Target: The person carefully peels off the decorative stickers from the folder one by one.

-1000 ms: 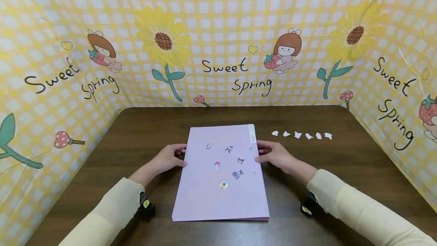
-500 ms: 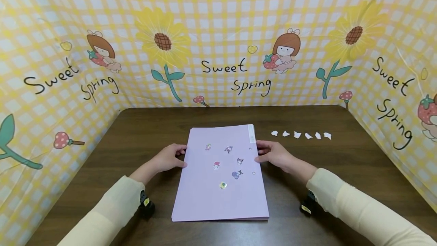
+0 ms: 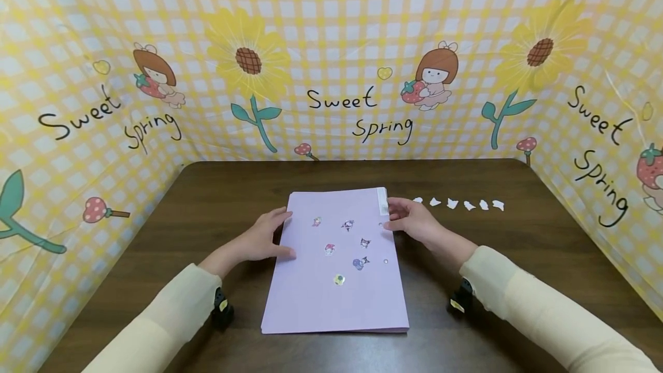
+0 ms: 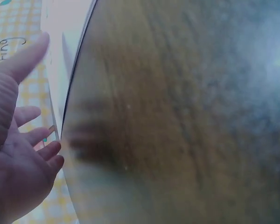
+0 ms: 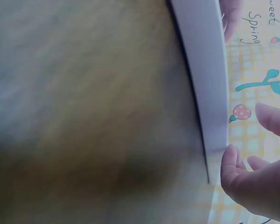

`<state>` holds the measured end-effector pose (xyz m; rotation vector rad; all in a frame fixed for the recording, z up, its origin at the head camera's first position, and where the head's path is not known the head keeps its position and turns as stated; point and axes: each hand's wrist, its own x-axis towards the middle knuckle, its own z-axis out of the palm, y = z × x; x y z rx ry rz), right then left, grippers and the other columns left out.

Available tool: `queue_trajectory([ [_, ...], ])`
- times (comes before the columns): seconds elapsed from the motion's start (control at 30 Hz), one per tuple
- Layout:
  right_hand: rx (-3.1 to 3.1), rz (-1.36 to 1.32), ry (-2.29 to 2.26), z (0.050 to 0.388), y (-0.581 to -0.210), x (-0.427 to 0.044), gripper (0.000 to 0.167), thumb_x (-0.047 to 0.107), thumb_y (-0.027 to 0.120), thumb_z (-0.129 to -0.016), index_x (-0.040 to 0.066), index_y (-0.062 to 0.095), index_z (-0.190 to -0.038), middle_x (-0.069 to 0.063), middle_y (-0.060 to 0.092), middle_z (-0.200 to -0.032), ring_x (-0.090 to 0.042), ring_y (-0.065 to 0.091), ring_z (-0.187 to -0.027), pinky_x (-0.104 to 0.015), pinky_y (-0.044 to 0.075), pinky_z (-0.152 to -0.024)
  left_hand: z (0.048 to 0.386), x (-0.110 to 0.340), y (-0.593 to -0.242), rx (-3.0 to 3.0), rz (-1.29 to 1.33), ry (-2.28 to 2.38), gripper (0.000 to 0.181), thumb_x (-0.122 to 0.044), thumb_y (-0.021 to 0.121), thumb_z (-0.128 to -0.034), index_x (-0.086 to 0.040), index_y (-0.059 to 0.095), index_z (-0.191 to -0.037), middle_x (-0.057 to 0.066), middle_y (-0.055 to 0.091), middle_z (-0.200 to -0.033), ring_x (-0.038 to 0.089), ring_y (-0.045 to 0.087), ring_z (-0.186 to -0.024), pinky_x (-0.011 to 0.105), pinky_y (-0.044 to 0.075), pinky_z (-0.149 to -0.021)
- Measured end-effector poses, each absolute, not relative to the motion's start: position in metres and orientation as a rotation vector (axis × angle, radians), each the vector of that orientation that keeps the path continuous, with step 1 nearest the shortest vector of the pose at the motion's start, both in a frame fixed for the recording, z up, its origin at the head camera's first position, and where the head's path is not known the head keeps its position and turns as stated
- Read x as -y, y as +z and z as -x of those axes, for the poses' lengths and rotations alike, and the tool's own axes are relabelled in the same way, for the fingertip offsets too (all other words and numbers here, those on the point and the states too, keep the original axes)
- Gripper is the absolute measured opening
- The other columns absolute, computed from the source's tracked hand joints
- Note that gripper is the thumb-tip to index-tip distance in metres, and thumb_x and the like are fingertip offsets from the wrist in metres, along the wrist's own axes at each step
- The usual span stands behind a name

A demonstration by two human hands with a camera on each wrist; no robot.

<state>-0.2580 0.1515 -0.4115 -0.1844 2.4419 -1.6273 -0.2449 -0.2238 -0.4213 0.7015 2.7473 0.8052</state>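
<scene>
A lilac folder (image 3: 311, 298) lies flat on the table, with several small cartoon stickers (image 3: 361, 263) on its cover and a white label strip at its top right corner. At its left edge, my left hand (image 3: 259, 236) has its thumb and fingers spread over the border of the cover; the left wrist view shows them well apart. My right hand (image 3: 419, 223) is by the upper right edge, its thumb tip over the folder's border near the label. In the right wrist view, thumb and fingers of that hand stand apart, pinching nothing.
Several small torn-looking white paper pieces (image 3: 452, 204) lie in a row behind the right hand, the leftmost partly covered by it. The dark wooden table (image 3: 228, 189) is surrounded by a yellow checked cloth (image 3: 331, 33).
Both hands have loosened from the folder's side edges. The left hand has spread and shifted slightly inward over the cover; the right has slid up toward the label. The folder stays put.
</scene>
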Motion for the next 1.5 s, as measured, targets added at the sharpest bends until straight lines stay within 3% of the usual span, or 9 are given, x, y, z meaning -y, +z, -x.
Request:
queue_trajectory([
  [0.2,-2.432,0.198,-1.62,0.264,-0.403,-0.135,0.062,0.007,0.074,-0.085,0.004,0.048,-0.141,-0.016,0.057,-0.13,-0.029,0.053,-0.113,-0.04,0.047,-0.096,0.243,0.217,-0.422,-2.72,-0.767,0.625,0.113,-0.059,0.075,-0.0758,0.001,0.02,-0.153,0.025,0.007,-0.159,0.045,0.006,-0.143,0.062,0.016,-0.11],
  [0.5,-2.41,0.433,-1.548,0.282,-0.401,-0.109,0.052,0.005,0.073,-0.086,0.0,0.055,-0.134,-0.019,0.059,-0.128,-0.027,0.058,-0.108,-0.034,0.051,-0.084,0.242,0.212,-0.424,-2.695,-0.776,0.392,0.124,-0.069,0.07,-0.0736,0.004,0.009,-0.153,0.024,-0.002,-0.159,0.042,-0.004,-0.145,0.056,0.004,-0.114],
  [0.83,-2.46,0.711,-1.215,0.298,-0.408,-0.093,0.037,0.006,0.076,-0.084,0.001,0.067,-0.119,-0.009,0.066,-0.112,-0.02,0.059,-0.101,-0.034,0.047,-0.093,0.244,0.211,-0.423,-2.692,-0.828,0.241,0.127,-0.076,0.063,-0.074,0.006,0.006,-0.152,0.023,-0.002,-0.159,0.038,-0.004,-0.146,0.051,0.005,-0.116],
  [1.5,-2.56,0.931,-0.916,0.304,-0.422,-0.09,0.015,0.009,0.075,-0.086,0.008,0.072,-0.1,-0.002,0.058,-0.091,-0.016,0.051,-0.086,-0.028,0.044,-0.08,0.244,0.211,-0.423,-2.683,-0.846,0.1,0.125,-0.079,0.057,-0.0754,0.004,0.005,-0.153,0.021,-0.002,-0.16,0.035,-0.001,-0.146,0.047,0.005,-0.116],
])
